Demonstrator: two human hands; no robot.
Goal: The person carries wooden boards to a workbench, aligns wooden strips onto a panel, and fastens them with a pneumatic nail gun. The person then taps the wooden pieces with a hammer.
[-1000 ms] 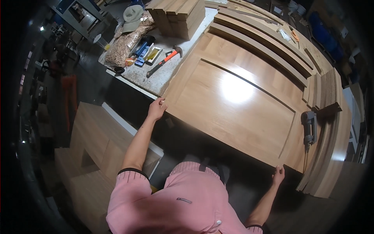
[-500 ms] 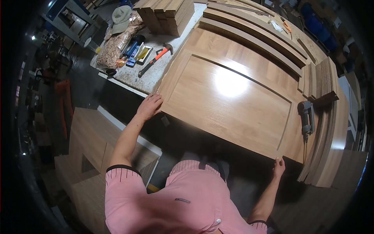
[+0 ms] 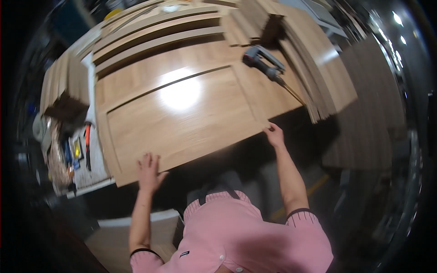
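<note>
A light-brown wood panel (image 3: 195, 123) with a strip frame around its middle lies on the bench in front of me. Flat on its near edge, toward the left corner, rests my left hand (image 3: 151, 175), fingers spread. At the near right corner my right hand (image 3: 275, 135) pinches the panel's edge, thumb and fingers closed on it. A grey-black nail gun (image 3: 264, 63) lies on its side beyond my right hand, a tan hose (image 3: 292, 93) running from it toward the bench edge.
Long wood strips (image 3: 159, 43) are stacked at the far side, and more boards (image 3: 314, 68) line the right. On the left stand a bundle of short boards (image 3: 68, 86) and an orange-handled hammer (image 3: 88, 145). A brown board stack (image 3: 150, 234) sits low beside me.
My view has swung to the right. My left hand has moved from the panel's left corner onto its near edge, with fingers spread. My right hand stays at the right corner.
</note>
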